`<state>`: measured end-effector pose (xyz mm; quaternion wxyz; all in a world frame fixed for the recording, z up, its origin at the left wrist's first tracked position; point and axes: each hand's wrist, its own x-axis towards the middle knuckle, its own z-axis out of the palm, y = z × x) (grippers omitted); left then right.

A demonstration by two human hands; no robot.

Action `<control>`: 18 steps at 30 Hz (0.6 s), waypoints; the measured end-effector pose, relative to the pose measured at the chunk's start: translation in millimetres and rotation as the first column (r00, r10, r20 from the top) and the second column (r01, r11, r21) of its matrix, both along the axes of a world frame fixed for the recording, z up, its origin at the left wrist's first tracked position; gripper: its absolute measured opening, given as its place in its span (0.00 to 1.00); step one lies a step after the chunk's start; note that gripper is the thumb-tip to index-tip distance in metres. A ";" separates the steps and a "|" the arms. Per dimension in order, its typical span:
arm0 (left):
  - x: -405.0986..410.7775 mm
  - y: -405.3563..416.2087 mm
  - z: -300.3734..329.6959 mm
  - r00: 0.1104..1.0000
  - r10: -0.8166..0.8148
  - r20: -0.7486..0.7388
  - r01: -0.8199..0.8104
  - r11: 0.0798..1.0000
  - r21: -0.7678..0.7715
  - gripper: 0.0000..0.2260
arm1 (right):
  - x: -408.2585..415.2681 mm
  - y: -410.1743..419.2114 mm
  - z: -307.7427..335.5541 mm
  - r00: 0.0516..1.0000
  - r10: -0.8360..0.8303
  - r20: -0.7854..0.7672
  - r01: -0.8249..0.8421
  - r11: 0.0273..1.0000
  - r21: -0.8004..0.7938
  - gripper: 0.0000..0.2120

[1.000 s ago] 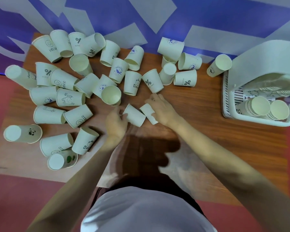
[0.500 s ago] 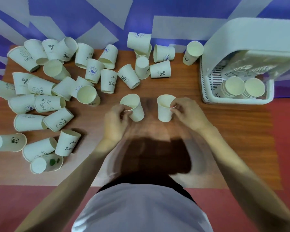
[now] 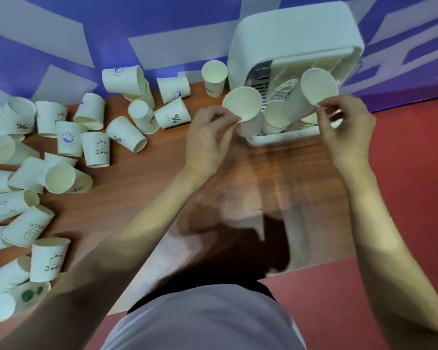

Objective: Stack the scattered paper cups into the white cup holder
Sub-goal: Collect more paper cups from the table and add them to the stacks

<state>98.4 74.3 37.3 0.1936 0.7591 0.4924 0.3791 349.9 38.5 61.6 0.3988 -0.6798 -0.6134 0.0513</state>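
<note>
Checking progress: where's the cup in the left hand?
Head view, right of centre: the left hand pinches the cup at the cup holder's left front corner.

Wooden table (image 3: pixel 283 178) bearing many scattered paper cups (image 3: pixel 127 133) at its left and rear, most on their sides, some upright, and the white cup holder (image 3: pixel 286 137) at its right rear corner.

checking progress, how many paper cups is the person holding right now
2. The left hand pinches one pale paper cup by its rim beside the white plastic cup holder; the right hand pinches another over the holder's stacks. None seems hidden.
</note>
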 end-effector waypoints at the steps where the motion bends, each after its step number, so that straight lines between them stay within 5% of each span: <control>1: 12.5 6.8 2.7 1.000 -0.027 0.001 0.027 0.999 0.031 0.06 | 8.6 1.1 -0.8 0.999 -0.035 -0.003 0.035 0.999 0.015 0.05; 9: 76.4 41.9 -8.4 0.960 -0.192 -0.201 0.227 0.960 0.164 0.06 | 47.9 14.9 -33.4 0.998 -0.063 0.032 0.065 0.995 -0.075 0.04; 18: 94.9 56.5 -47.2 0.880 -0.302 -0.367 0.307 0.951 -0.046 0.04 | 55.1 32.0 -69.2 0.997 -0.009 0.081 0.032 0.955 -0.295 0.06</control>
